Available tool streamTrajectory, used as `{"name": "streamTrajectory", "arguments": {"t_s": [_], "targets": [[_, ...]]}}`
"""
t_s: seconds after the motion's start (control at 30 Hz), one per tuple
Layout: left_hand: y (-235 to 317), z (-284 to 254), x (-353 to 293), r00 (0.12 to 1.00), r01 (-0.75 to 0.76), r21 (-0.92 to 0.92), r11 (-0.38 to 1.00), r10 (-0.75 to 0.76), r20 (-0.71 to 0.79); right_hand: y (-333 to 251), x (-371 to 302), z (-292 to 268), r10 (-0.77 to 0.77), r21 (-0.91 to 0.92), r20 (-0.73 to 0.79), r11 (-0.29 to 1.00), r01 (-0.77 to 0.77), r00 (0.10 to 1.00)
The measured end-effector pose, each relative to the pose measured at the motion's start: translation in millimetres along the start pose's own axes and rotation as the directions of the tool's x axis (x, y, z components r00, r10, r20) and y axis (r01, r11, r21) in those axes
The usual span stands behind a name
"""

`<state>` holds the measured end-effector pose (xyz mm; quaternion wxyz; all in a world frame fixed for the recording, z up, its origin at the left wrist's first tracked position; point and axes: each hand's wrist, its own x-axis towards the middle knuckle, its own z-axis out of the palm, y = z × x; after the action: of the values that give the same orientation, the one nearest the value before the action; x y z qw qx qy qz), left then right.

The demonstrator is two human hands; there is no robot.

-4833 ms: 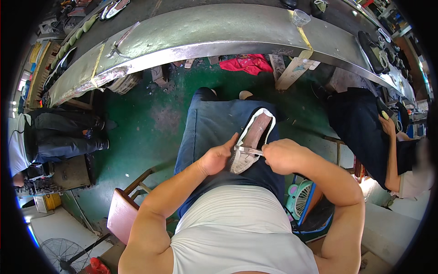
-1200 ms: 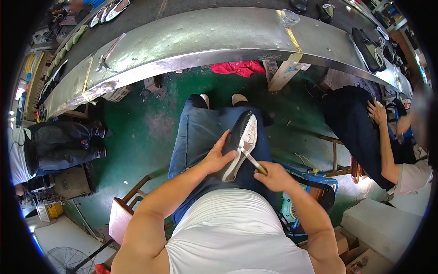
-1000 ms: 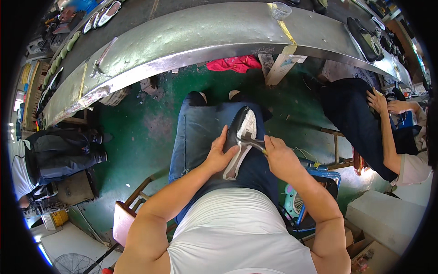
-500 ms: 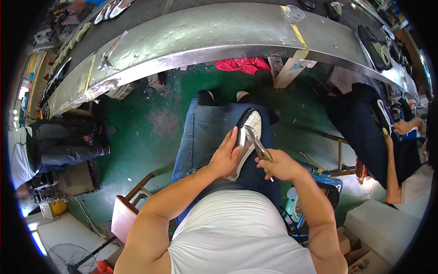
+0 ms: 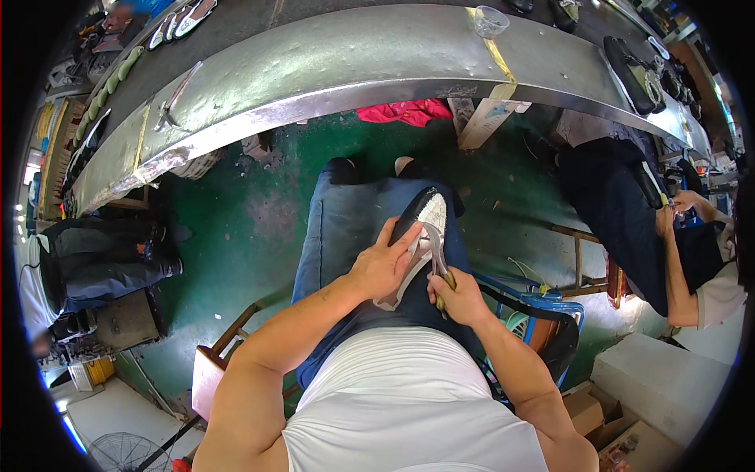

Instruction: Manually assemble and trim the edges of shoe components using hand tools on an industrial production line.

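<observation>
A black shoe upper (image 5: 407, 212), its underside turned up with a pale, rough-textured sole area at the toe, lies across my lap. My left hand (image 5: 380, 263) grips its left side near the middle, fingers bent over the edge. Lasting pincers (image 5: 440, 250) are in my right hand (image 5: 458, 297), fingers wrapped round the handles. Their metal head touches the shoe's inner area just below the pale toe part. Grey-beige lining material (image 5: 391, 297) shows at the end closest to me. Where the jaws bite is too small to make out.
A metal-edged workbench (image 5: 314, 59) curves across the far side, with shoes (image 5: 629, 75) and a clear plastic cup (image 5: 491, 22) on it. A co-worker (image 5: 668, 259) sits at right, holding a shoe; another person (image 5: 102, 259) is at left. A wooden stool (image 5: 212, 370) stands beside my left arm.
The pincers and my right hand have come down toward me, the handles now more upright. My left fingers have shifted onto the shoe's inner edge. The whole view has moved slightly.
</observation>
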<state>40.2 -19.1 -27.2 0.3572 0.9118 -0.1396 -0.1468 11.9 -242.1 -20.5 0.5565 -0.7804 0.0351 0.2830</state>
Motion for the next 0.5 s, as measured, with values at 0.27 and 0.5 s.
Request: {"name": "streamTrajectory", "arguments": {"t_s": [0.27, 0.5], "targets": [[3.8, 2.9, -1.2, 1.000, 0.013, -0.003, 1.000, -0.013, -0.020, -47.0, -2.7, -64.6, 0.292, 0.149, 0.341, 0.922, -0.358, 0.893], [-3.2, 10.7, -4.9, 1.000, 0.014, 0.007, 1.000, -0.014, 0.014, -59.5, 41.7, -47.9, -0.125, -0.625, 0.183, 0.751, 0.213, 0.975]]}}
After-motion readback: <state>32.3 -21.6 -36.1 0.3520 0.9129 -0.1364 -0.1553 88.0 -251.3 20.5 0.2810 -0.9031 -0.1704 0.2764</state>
